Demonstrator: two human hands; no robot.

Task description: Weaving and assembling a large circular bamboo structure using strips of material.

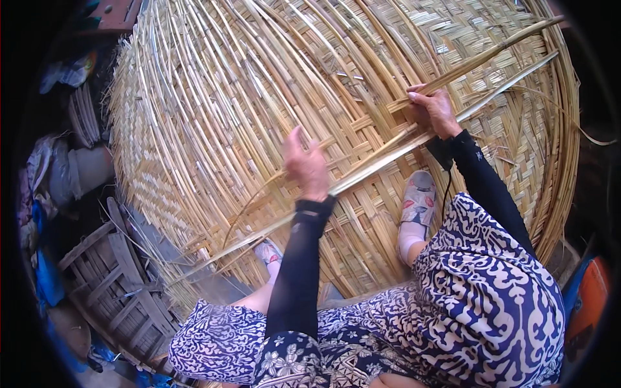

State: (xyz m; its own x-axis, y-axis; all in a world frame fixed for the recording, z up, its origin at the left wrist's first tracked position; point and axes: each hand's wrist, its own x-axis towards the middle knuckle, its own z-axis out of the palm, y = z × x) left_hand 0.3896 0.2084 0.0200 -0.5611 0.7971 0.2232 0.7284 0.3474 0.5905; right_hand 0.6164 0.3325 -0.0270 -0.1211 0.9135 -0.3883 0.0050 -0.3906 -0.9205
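Beneath both my hands spreads a large woven mat (362, 239) of pale, split bamboo-like strips. Its weave is tight at the right, while long loose-ended strips run away from me at the far left. My right hand (436, 115) is closed, its thumb and fingers pinching a flat strip (482, 63) that slants up to the right. A longer, paler strip (381, 165) lies crosswise over the mat, passing under my right wrist and close by my left hand. Blurred by motion, my left hand (306, 167) hovers over the lengthwise strips with fingers apart, nothing visible in it.
My two feet in patterned shoes (419, 191) rest on the mat's near part. At the left are a slatted wooden frame (123, 278), a grey pot (90, 169) and blue plastic (48, 275). An orange object (592, 291) stands at the lower right. One thin strip (592, 137) sticks out past the right edge.
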